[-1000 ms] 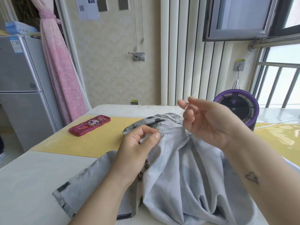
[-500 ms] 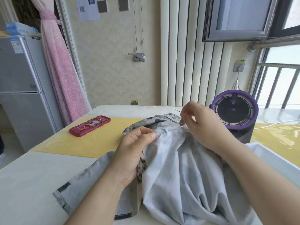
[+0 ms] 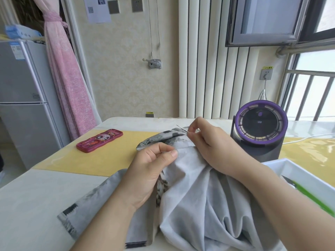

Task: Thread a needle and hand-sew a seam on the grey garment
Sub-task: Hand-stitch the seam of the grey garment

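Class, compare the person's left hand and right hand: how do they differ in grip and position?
The left hand pinches a fold of the grey garment; the right hand pinches the needle. The left hand sits nearer the camera; the right hand lies farther back, by the patterned edge. Both touch the garment.

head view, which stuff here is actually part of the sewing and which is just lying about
In the job:
grey garment, pinched by the left hand
needle, pinched by the right hand

Lying about:
pink phone case
purple fan
white tray with a green-handled tool in it, untouched, use unclear
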A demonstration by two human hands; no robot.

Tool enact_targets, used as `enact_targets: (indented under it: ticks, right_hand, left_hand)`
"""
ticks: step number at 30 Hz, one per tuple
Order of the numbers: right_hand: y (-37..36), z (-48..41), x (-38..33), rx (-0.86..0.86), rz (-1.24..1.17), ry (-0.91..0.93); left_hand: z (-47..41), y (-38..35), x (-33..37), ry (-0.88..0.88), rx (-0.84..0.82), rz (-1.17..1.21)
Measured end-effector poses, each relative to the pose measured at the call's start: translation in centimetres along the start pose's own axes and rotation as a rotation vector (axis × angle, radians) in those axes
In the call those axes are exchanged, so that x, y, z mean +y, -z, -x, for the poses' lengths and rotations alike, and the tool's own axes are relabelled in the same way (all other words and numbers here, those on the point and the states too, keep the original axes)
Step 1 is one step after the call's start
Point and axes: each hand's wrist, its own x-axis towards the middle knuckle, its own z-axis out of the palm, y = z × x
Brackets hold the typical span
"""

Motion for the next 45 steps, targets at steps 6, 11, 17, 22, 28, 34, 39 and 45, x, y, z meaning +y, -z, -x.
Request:
enact_targets:
  ticks: [6,11,17,22,28,34,39,45]
  right_hand:
    - [1.7,0.1,0.2,-0.144,0.094,-0.072]
    - [2.7,0.2,-0.1,-0.22,0.265,-0.031]
    - [2.9,0.1,-0.3,-0.255,0.256,-0.022]
    - [3.0,0.1,-0.4,-0.27,0.244,-0.054]
    - [3.0,0.2,-0.7,-0.292,0.206,-0.107]
    - [2.9,0.2,-1.0,-0.289,0.156,-0.154]
    - [2.9,0.3,-1.3,-0.261,0.111,-0.173]
    - [2.5,0.3,-1.2,-0.288,0.066,-0.178]
  left_hand:
    - [0.0,0.2,-0.4,-0.019,0.062,-0.215]
    - [0.0,0.1,-0.2,-0.027,0.068,-0.269]
    - [0.1,0.1,-0.1,-0.022,0.082,-0.234]
    - [0.0,0.1,-0.2,0.0,0.079,-0.203]
    - [0.1,0.0,0.1,0.015,0.07,-0.151]
    - [0.2,-0.2,0.2,0.043,0.069,-0.086]
    - [0.2,-0.2,0.3,0.072,0.057,-0.041]
    - [0.3,-0.4,0.4,0.096,0.053,0.026]
